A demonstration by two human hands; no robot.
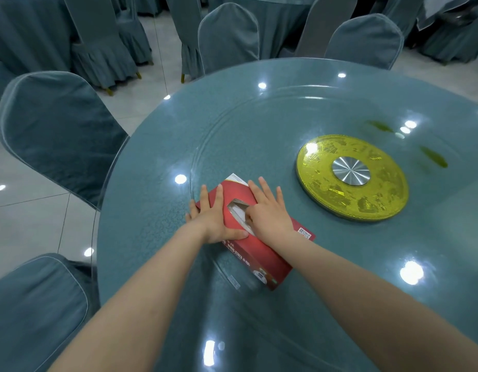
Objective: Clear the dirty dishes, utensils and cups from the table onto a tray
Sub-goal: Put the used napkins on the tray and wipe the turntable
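Red tissue box is lying on the glass table; left hand is pressing it flat-fingered, right hand seemingly dipping its thumb into the slot.

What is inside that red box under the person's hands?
Through the opening in the red tissue box a bit of white tissue shows. The right hand reaches its thumb into the slot, the left hand presses flat; how much remains inside is hidden.
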